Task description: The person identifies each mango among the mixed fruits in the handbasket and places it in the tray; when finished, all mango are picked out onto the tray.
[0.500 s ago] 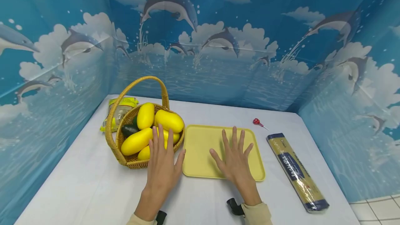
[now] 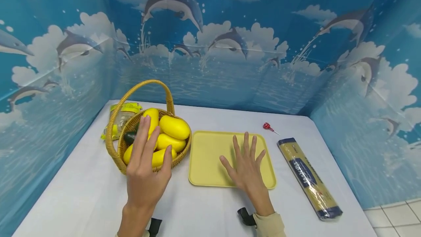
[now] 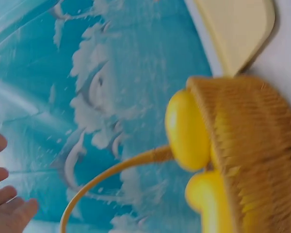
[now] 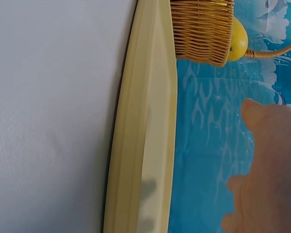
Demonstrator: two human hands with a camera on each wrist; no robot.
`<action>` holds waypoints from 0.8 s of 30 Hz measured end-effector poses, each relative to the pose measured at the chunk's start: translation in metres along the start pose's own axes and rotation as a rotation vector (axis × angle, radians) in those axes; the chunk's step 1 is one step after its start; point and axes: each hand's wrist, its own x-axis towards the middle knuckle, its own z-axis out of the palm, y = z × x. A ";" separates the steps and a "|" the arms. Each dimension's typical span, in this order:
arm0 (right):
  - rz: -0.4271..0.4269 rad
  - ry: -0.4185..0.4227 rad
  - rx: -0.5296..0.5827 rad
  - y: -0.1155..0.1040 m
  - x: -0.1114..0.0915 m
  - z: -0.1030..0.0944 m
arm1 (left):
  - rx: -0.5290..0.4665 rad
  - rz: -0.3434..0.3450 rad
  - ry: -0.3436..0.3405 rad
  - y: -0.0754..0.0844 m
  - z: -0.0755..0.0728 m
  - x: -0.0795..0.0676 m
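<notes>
A wicker basket (image 2: 112, 153) with an arched handle holds several smooth oblong yellow fruits (image 2: 175, 127) and a dark green one (image 2: 129, 137). In the head view, my left hand (image 2: 146, 178) hovers in front of the basket, holding nothing, its fingers extended. The left wrist view shows its fingertips (image 3: 4, 196) apart from the basket and the yellow fruits. Over the pale yellow tray (image 2: 210, 156), my right hand (image 2: 249, 171) is spread with fingers apart and holds nothing. In the right wrist view, that hand appears beside the tray's rim (image 4: 157, 145).
Behind the basket lies a clear bag with yellow-green ends (image 2: 124, 116). A red-wrapped lollipop (image 2: 267, 126) is behind the tray's right corner. To the right, a long pasta packet (image 2: 307, 176) rests on the white tablecloth (image 2: 79, 189). A dolphin-print curtain (image 2: 210, 76) encloses the back and sides.
My left hand has moved left and nearer the camera, uncovering the fruits on the basket's right side. The right hand holds almost the same pose over the tray. The whole view shifts slightly.
</notes>
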 end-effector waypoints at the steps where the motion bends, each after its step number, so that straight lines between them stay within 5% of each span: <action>1: -0.002 -0.003 -0.001 0.000 0.001 -0.001 | 0.004 0.023 0.058 0.001 -0.003 0.003; 5: -0.006 -0.007 -0.013 0.005 0.007 -0.003 | 0.060 0.036 0.264 0.004 -0.016 0.014; 9: -0.002 -0.009 -0.006 0.010 0.011 -0.004 | 0.133 -0.066 0.353 -0.002 -0.029 0.018; 17: -0.014 -0.006 0.050 0.016 0.015 0.000 | 0.143 -0.358 0.217 -0.034 -0.038 -0.006; 24: -0.043 -0.014 0.075 0.016 0.020 0.001 | 0.143 -0.345 0.197 -0.047 -0.031 -0.021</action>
